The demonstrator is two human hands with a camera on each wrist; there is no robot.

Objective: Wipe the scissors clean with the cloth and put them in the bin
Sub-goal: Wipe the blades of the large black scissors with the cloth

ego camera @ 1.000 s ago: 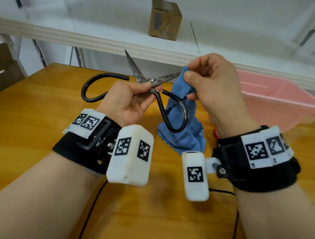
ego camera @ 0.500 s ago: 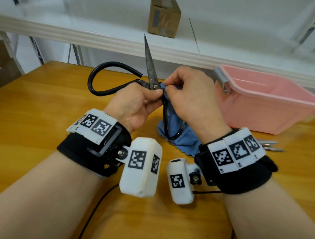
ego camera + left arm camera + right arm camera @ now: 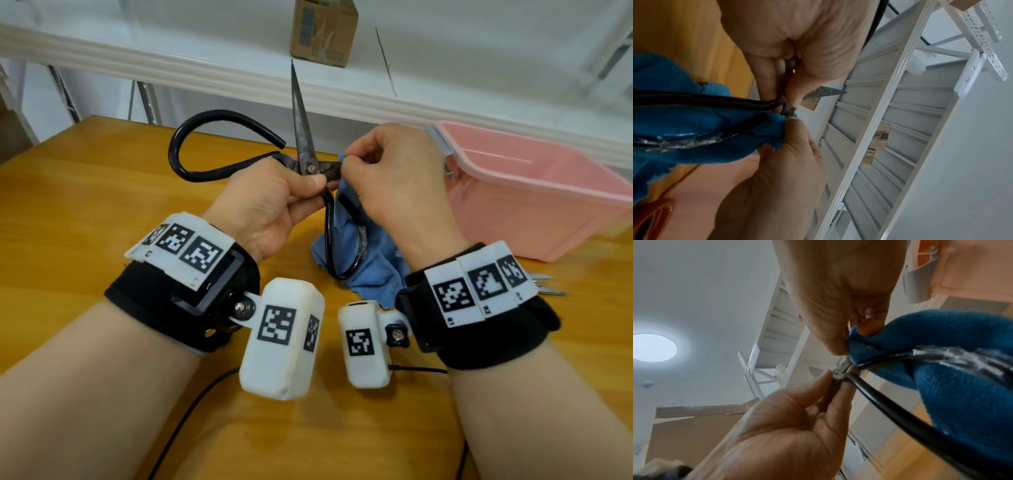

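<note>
The scissors (image 3: 310, 168) have black looped handles and dull, stained blades spread apart. One blade points straight up; the other runs right into the blue cloth (image 3: 370, 270). My left hand (image 3: 310, 181) pinches the scissors at the pivot, above the table. My right hand (image 3: 347, 164) pinches the cloth round the base of the right blade, and the rest of the cloth hangs down to the table behind the lower handle loop. The left wrist view shows the cloth (image 3: 684, 129) bunched under the black handle (image 3: 694, 99). The pink bin (image 3: 534, 205) stands at the right.
A second pair of scissors (image 3: 546, 286) lies on the wooden table (image 3: 85, 205) just behind my right wrist, in front of the bin. A white shelf (image 3: 171, 51) with a cardboard box (image 3: 322, 31) runs along the back. Black cables trail off the near edge.
The scissors have turned so that one blade stands upright. My right hand with the cloth has slid from the tip of the other blade in to its base near the pivot.
</note>
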